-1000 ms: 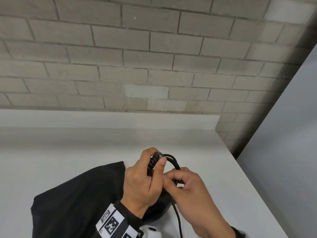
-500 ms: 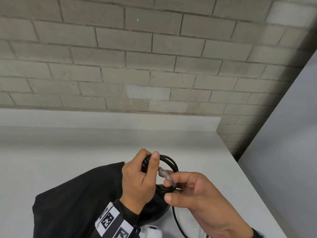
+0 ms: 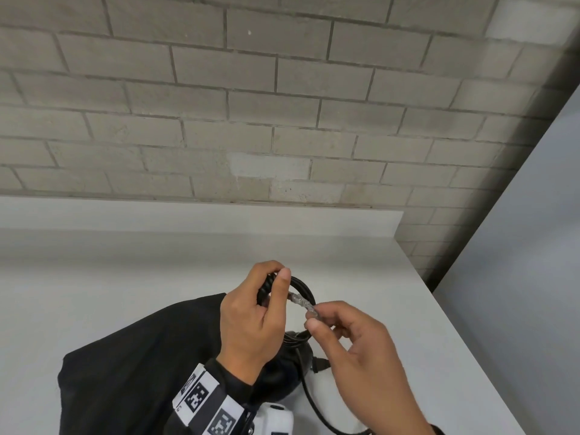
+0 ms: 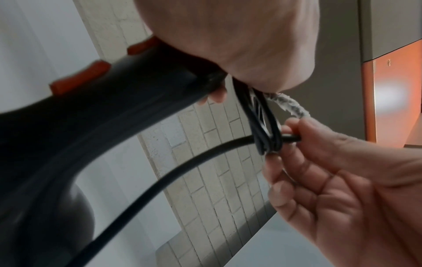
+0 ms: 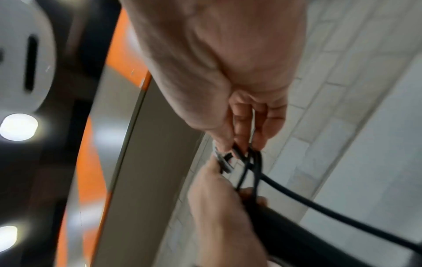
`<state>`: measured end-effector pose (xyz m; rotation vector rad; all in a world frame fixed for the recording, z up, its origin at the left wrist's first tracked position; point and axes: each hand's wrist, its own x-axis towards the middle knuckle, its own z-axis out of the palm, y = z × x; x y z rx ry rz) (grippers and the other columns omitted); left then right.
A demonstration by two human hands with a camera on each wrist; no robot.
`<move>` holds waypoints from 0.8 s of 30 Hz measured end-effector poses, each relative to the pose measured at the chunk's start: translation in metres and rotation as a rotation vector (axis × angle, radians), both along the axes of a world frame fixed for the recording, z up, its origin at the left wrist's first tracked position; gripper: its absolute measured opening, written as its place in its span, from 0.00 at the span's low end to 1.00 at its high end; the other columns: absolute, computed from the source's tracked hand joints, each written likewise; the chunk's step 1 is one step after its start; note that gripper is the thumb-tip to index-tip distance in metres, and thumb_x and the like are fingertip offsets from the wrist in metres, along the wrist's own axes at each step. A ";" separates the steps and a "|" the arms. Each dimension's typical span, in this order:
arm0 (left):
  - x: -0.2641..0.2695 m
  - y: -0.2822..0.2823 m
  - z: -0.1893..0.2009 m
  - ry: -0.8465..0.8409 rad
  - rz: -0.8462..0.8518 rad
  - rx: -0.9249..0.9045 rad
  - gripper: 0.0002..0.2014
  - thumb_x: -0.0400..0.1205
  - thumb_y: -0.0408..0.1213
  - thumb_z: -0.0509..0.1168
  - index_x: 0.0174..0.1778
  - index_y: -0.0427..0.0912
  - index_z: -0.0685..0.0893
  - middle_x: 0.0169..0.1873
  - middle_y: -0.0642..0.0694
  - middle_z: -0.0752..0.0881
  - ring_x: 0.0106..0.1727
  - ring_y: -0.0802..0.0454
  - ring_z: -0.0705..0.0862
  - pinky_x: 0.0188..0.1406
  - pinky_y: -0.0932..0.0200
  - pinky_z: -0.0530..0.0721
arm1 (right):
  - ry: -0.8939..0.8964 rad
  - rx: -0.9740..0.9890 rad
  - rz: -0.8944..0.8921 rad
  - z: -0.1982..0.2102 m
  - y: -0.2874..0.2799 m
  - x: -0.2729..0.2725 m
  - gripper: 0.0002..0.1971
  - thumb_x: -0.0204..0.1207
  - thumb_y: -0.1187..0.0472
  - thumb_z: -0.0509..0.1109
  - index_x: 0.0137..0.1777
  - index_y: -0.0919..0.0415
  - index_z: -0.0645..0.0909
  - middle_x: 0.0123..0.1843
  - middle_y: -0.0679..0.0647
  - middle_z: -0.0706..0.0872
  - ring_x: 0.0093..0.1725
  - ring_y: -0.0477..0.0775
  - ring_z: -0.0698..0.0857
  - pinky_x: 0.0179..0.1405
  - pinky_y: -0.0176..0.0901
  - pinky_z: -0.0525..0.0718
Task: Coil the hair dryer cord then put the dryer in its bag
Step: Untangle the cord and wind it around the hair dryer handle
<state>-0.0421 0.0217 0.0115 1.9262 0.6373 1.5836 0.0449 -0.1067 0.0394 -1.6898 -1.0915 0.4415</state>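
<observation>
Left hand [image 3: 251, 318] is clamped round the coiled cord [image 3: 303, 287], fingers and thumb curled over the loops, likely to keep them from springing apart above the tabletop [image 3: 376, 277]. Right hand [image 3: 354, 343] pinches the end of a pale twist tie [image 3: 303, 304] between thumb and forefinger, other fingers loosely bent; the tie runs back to the coil, so the bundle looks about to be bound. The dryer [image 4: 80, 126] hangs just below the left hand, its handle by the fingers. The black bag [image 3: 131, 365] lies on the tabletop, beneath the left wrist, waiting. 1 length of cord still trails loose toward the person.
</observation>
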 end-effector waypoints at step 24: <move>-0.002 0.012 -0.005 -0.078 -0.043 -0.049 0.11 0.81 0.45 0.69 0.44 0.42 0.90 0.33 0.54 0.87 0.31 0.56 0.82 0.35 0.69 0.78 | 0.262 0.242 0.231 -0.029 -0.006 0.001 0.13 0.75 0.67 0.73 0.47 0.45 0.84 0.50 0.56 0.92 0.57 0.58 0.89 0.62 0.47 0.83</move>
